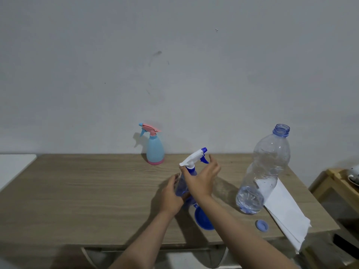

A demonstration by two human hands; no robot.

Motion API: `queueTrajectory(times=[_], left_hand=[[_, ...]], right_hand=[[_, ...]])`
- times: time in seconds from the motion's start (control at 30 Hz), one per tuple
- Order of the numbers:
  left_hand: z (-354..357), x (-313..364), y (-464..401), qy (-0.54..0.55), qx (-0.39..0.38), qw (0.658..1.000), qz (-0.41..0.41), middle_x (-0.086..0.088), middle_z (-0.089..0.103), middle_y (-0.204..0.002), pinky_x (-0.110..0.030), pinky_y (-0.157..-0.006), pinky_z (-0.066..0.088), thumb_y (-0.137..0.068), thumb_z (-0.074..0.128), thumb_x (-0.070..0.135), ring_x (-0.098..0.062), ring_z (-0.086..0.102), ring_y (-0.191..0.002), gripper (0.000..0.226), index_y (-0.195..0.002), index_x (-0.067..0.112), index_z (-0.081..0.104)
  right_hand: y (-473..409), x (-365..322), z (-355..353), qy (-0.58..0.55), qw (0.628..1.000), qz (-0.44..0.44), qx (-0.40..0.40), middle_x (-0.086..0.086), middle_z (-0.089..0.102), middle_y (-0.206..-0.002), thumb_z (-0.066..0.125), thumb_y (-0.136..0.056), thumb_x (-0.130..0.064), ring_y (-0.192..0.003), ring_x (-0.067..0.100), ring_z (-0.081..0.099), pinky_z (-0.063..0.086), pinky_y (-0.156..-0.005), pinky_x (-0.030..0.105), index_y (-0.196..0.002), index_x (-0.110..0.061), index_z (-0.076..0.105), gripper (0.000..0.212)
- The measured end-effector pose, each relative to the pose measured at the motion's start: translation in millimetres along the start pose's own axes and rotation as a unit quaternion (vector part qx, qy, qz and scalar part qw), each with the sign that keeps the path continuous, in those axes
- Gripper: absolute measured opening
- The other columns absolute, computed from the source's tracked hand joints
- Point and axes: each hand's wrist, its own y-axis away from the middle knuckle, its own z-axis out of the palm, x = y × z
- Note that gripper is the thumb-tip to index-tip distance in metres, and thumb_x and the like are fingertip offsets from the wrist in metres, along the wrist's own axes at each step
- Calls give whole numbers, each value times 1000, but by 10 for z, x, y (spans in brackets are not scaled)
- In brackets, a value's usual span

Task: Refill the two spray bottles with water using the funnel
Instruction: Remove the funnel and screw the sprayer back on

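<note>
Both forearms run off the bottom edge at six o'clock. The right hand (202,180) and left hand (172,195) hide most of the translucent blue spray bottle (181,186). The right forearm covers part of the blue plastic funnel (202,220). At three o'clock, dishes on a pale wooden side table (334,181) are cropped and unreadable.

The wooden table (87,191) bears a pastel sprayer (154,150), water bottle (264,171), funnel (203,218), cap (262,225), paper (285,212).

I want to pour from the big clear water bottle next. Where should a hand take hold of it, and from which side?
Probably grip the water bottle round its pinched waist, midway up, coming from its left, the free side. The white paper lies against its right. It stands upright, uncapped, with water only near the bottom, so hold it level until it is over the funnel.
</note>
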Motion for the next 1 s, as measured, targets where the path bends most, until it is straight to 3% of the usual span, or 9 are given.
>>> queueTrajectory(times=[0.13, 0.23, 0.3, 0.43, 0.53, 0.67, 0.8, 0.9, 1.0], left_hand=[[-32, -11, 49, -9, 11, 1000, -6, 8, 67, -104, -3, -65, 45, -77, 70, -2, -6, 63, -94, 45, -115, 20, 59], [-126, -83, 144, -26, 13, 999, 13, 15, 66, -104, -2, -68, 43, -77, 71, 9, -6, 64, -99, 42, -110, 33, 58], [-273, -116, 243, -80, 40, 996, 20, 17, 63, -110, -2, -71, 40, -80, 69, 22, -3, 61, -102, 39, -117, 28, 58], [-699, -325, 359, -159, 131, 978, 40, 3, 61, -125, -27, -89, 48, -83, 65, 42, -15, 60, -112, 50, -127, 21, 53], [-1088, -501, 474, -217, 172, 960, 26, -8, 59, -126, -40, -93, 50, -83, 58, 51, -26, 59, -113, 62, -132, 14, 49], [-1484, -844, 639, -312, 194, 930, -1, -22, 56, -124, -45, -97, 46, -75, 44, 64, -39, 54, -115, 85, -130, 0, 49], [-1711, -1052, 897, -389, 151, 904, -97, -29, 26, -149, -49, -113, 25, -62, 31, 81, -41, 25, -139, 114, -146, 4, 27], [-1787, -1166, 1064, -391, 118, 901, -145, -27, 0, -157, -47, -118, 6, -62, 32, 84, -38, -1, -146, 121, -151, 7, 5], [-1812, -1264, 1170, -398, 105, 897, -159, -26, -6, -157, -48, -118, 4, -67, 37, 82, -37, -8, -146, 120, -151, 7, -3]], right_hand=[[-23, -102, 85, -27, 998, 13, -58, -1, 38, -116, 73, -75, -22, -101, 20, 49, 42, -74, 29, -125, -9, 40, 62], [36, -125, 130, -42, 995, -7, -85, 3, 41, -122, 64, -81, -14, -97, 9, 42, 37, -75, 21, -132, -6, 37, 58], [47, -151, 168, -44, 995, -37, -86, 11, 46, -120, 58, -81, -12, -98, 16, 47, 35, -72, 17, -127, -2, 40, 50], [51, -381, 247, -99, 992, -52, -60, 9, 52, -96, 53, -88, -12, -83, 23, 52, 42, -71, 26, -108, -12, 45, 22], [157, -626, 253, -125, 986, -56, -98, 2, 52, -80, 54, -93, -17, -66, 16, 50, 40, -58, 18, -95, -18, 45, 9], [393, -597, 371, -101, 973, 5, -209, 2, 54, -65, 55, -92, -26, -57, 17, 51, 43, -57, 29, -82, -2, 56, 25], [792, -328, 370, -3, 936, 103, -338, 8, 58, -56, 54, -92, -32, -39, 13, 52, 39, -40, 18, -73, 3, 62, 41], [1024, -119, 340, 99, 905, 84, -406, 9, 62, -64, 50, -92, -40, -59, 25, 62, 47, -55, 25, -73, -5, 62, 42], [1110, -21, 289, 142, 893, 51, -424, 5, 59, -68, 46, -95, -45, -64, 23, 56, 38, -58, 29, -78, -9, 59, 42]])
